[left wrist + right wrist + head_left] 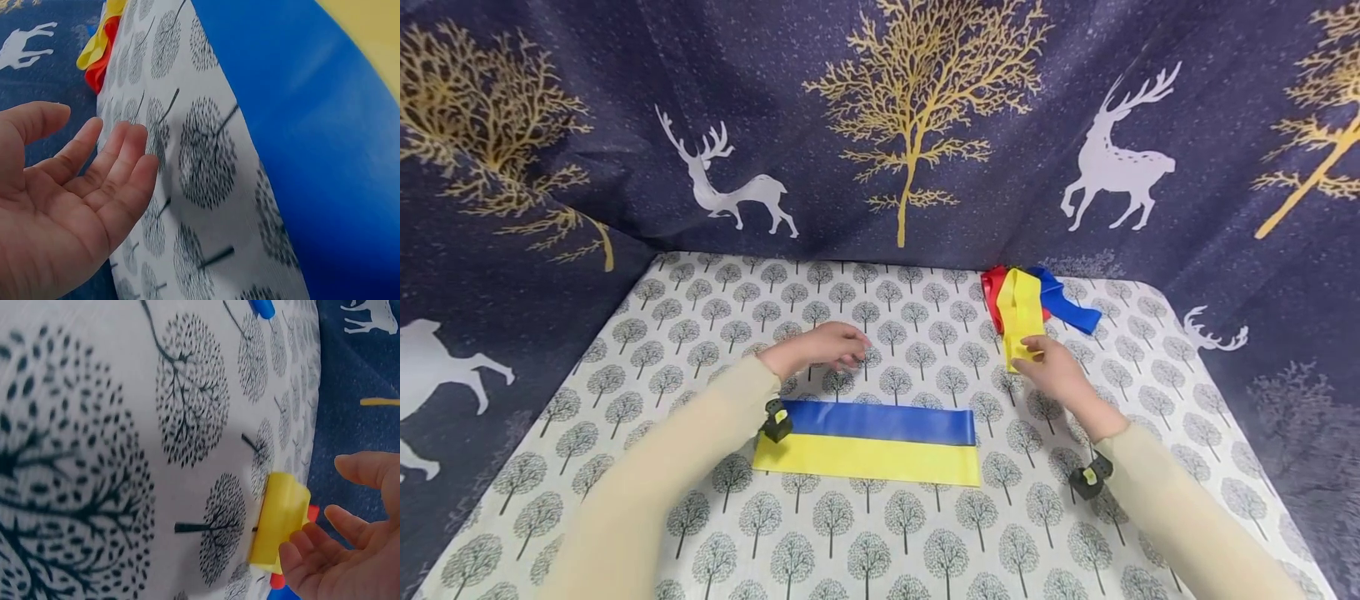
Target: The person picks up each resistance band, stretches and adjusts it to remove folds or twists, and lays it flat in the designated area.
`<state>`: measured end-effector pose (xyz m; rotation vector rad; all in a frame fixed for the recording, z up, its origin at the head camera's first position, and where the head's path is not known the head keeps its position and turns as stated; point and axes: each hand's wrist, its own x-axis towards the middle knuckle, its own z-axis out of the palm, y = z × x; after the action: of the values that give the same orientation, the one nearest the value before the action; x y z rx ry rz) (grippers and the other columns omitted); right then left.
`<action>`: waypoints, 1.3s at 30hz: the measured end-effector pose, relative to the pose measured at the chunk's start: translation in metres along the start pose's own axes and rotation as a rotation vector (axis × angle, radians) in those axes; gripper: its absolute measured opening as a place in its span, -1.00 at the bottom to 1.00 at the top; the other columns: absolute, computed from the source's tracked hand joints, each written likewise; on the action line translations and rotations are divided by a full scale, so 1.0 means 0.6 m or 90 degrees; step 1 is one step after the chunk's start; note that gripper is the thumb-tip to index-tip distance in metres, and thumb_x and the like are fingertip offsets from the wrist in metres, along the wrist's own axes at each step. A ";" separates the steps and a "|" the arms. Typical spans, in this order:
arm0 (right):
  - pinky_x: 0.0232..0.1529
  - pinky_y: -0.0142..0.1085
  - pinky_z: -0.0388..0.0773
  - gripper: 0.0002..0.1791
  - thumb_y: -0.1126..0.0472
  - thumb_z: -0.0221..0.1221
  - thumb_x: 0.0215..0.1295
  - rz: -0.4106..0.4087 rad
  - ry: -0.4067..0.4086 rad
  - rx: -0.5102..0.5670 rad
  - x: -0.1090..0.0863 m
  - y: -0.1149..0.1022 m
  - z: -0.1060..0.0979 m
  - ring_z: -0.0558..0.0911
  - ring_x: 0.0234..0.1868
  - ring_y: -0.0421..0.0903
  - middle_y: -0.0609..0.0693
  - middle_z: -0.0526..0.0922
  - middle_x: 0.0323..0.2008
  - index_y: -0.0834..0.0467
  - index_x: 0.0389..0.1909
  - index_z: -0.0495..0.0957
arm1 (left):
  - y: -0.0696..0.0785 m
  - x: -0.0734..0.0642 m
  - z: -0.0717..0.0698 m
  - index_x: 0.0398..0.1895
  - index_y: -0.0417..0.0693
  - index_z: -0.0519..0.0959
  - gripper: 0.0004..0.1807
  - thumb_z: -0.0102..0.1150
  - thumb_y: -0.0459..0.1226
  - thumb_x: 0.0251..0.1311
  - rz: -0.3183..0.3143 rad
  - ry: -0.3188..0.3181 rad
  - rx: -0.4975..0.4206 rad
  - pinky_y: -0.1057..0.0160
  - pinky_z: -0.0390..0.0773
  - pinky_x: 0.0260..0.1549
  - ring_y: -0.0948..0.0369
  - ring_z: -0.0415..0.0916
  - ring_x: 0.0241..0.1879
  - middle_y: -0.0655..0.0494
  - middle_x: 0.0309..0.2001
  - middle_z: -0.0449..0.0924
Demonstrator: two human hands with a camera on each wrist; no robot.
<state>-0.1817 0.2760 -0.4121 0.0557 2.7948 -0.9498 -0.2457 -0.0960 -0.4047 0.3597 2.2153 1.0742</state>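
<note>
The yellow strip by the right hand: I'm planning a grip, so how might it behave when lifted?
The yellow strip is probably floppy, since it bends and overlaps the red strip in a loose heap. It is likely light, as it looks thin. Its smooth sheen hints that it might slip a little.

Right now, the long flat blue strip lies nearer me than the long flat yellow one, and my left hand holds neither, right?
No: the head view shows the long flat yellow strip nearer you and the long flat blue strip beyond it. Your left hand holds neither.
</note>
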 end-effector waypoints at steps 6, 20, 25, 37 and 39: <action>0.25 0.25 0.50 -0.33 0.16 0.14 0.45 0.012 0.017 -0.007 0.008 0.011 -0.002 0.44 0.28 0.47 0.55 0.35 0.33 0.50 0.39 0.24 | 0.020 0.020 0.016 0.38 -0.24 0.42 -0.54 -0.06 -0.20 0.55 -0.014 -0.006 -0.026 0.18 0.69 0.09 -0.01 0.61 0.14 -0.21 0.25 0.59; 0.32 0.22 0.45 -0.30 0.19 0.09 0.47 0.082 0.001 0.024 0.023 0.035 -0.007 0.42 0.29 0.45 0.58 0.38 0.27 0.55 0.43 0.14 | 0.076 0.071 0.062 0.34 -0.23 0.46 -0.54 -0.06 -0.14 0.56 0.011 -0.018 -0.089 0.11 0.62 0.22 0.10 0.60 -0.01 -0.19 0.16 0.61; -0.07 -0.14 0.66 -0.38 0.22 0.12 0.45 0.084 -0.013 0.041 0.022 0.043 0.000 0.61 0.00 0.24 0.51 0.52 0.14 0.52 0.38 0.26 | 0.090 0.086 0.084 0.37 -0.25 0.42 -0.53 -0.05 -0.17 0.56 0.014 -0.033 -0.122 0.08 0.62 0.24 -0.02 0.61 0.17 -0.24 0.26 0.57; -0.30 -0.45 0.70 -0.48 0.25 0.08 0.52 0.123 -0.050 0.211 0.035 0.031 0.023 0.55 -0.35 -0.28 0.20 0.56 -0.09 0.54 0.30 0.30 | 0.098 0.107 0.119 0.40 -0.29 0.40 -0.51 0.03 -0.23 0.51 0.016 -0.035 -0.206 0.08 0.55 0.34 -0.09 0.56 0.30 -0.28 0.29 0.56; -0.29 -0.47 0.69 -0.52 0.26 0.05 0.54 0.121 -0.060 0.254 0.036 0.025 0.025 0.53 -0.35 -0.30 0.10 0.54 -0.19 0.53 0.27 0.29 | 0.100 0.111 0.124 0.40 -0.31 0.40 -0.51 0.04 -0.26 0.50 0.026 -0.040 -0.211 0.09 0.54 0.35 -0.09 0.56 0.30 -0.28 0.29 0.56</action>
<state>-0.1992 0.2780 -0.4370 0.3164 2.4213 -1.3990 -0.2491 0.0194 -0.4206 0.2884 1.9386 1.4063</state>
